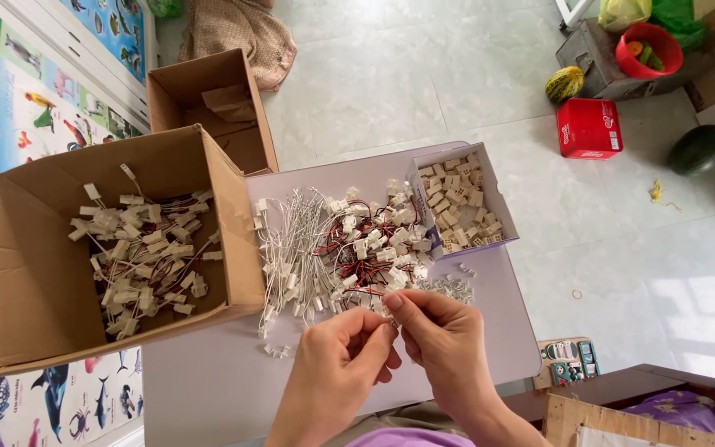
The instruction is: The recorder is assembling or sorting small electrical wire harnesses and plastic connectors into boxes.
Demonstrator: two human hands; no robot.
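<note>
Two bare hands meet near us, over the pale purple table top [208, 381]. We see the left hand [337, 364] and the right hand [440, 343] pinching one tiny white plastic plug piece [392, 321] between their fingertips. We cannot tell more about it; it is too small. Just past the fingers lies a messy heap of white plugs with red and black wires [341, 248]. Further right, a small white box [498, 211] holds many cream plastic blocks [457, 207]. To the left, a big brown cardboard box [35, 281] holds finished wired plugs [142, 261].
</note>
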